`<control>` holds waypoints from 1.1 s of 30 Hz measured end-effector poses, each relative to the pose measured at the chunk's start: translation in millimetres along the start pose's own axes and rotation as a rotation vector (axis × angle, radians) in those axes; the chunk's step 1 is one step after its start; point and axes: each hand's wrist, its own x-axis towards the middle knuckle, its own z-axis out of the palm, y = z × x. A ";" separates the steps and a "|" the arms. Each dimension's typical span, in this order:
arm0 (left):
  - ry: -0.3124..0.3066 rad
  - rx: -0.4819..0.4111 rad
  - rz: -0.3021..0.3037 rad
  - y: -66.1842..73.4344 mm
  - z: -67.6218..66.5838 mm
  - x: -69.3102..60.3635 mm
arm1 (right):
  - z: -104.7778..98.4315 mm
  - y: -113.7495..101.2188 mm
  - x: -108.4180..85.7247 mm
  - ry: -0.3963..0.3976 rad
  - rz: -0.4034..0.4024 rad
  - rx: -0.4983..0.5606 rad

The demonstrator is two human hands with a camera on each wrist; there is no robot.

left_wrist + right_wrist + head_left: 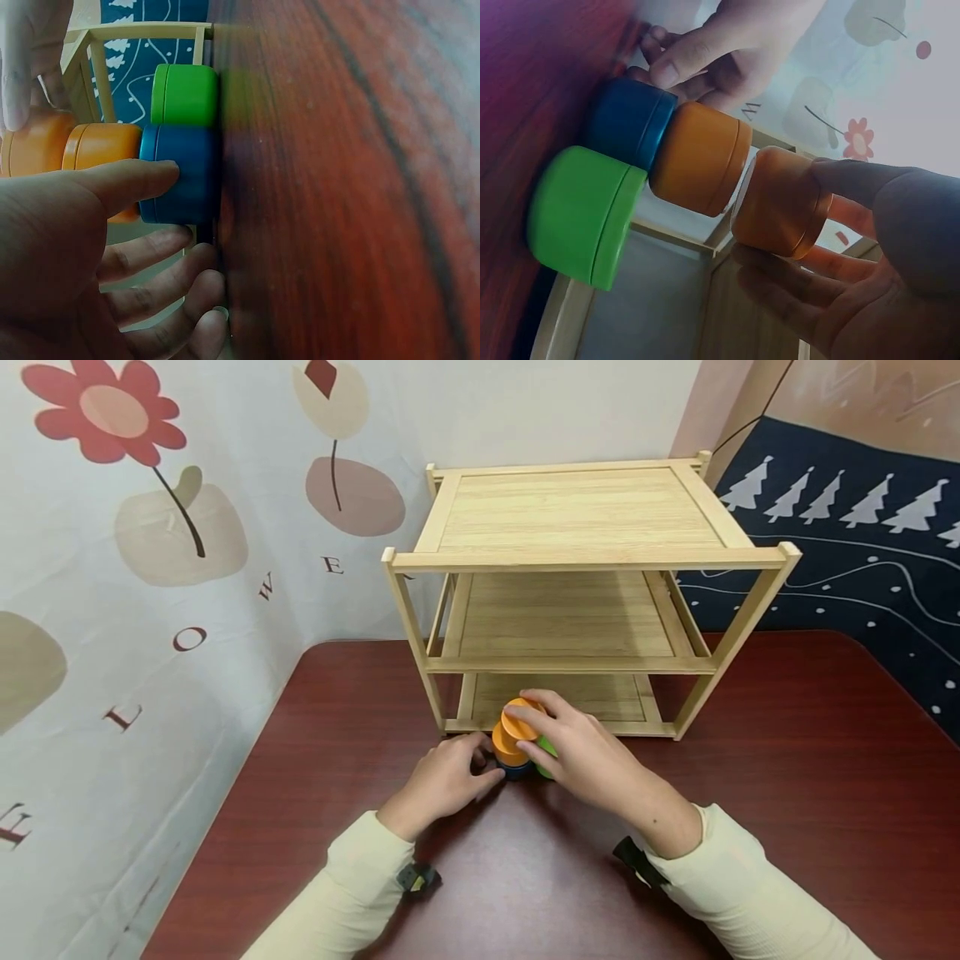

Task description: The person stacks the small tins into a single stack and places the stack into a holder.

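Observation:
My right hand [581,752] grips an orange lidded jar [780,202] between thumb and fingers. This jar is slightly tilted over a second orange jar [701,157]; a thin pale gap shows on one side, and contact elsewhere is unclear. The second orange jar sits on a dark blue jar [180,187], which stands on the table. Beside the blue one is a green jar [585,217], partly hidden behind my right hand in the head view. My left hand [442,777] rests low at the blue jar's left, its thumb by the jar and its other fingers loosely bent.
A wooden three-tier rack [585,560] stands just behind the jars, its lowest shelf near table height. Under everything is a dark red table [787,827]. A printed flower cloth [247,460] hangs at the left, a navy tree-patterned cloth [847,560] at the right.

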 end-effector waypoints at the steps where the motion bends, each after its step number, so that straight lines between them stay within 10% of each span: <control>1: -0.001 0.000 -0.001 0.1 -0.1 -0.1 | 0.5 0.3 0.0 0.000 -0.001 -0.001; 33: -0.006 0.017 -0.002 0.2 -0.5 -0.2 | 9.0 2.1 2.8 -0.021 -0.017 0.008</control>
